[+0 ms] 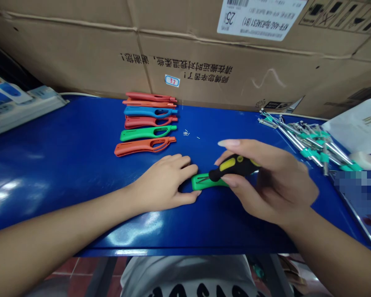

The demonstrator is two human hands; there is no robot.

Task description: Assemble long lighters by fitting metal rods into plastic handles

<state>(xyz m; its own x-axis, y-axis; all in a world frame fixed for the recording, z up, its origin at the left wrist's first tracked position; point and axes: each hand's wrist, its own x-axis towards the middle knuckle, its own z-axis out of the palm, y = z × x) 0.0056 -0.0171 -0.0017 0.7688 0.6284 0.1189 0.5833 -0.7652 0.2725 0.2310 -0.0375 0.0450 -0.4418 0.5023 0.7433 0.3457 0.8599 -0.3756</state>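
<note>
Tool (pixel 228 165) clamped in our right hand (pixel 276 181), we should guide it gently, left hand (pixel 165 181) pinching the green shell (pixel 210 185).

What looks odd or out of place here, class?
The cardboard box at the back looks inverted: its printing is upside down. One tiny pale piece lies apart from a small cluster of others.

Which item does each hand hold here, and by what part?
The right hand grips a black-and-yellow screwdriver by its handle. The left hand holds a green casing at its near end, between thumb and fingers.
</note>
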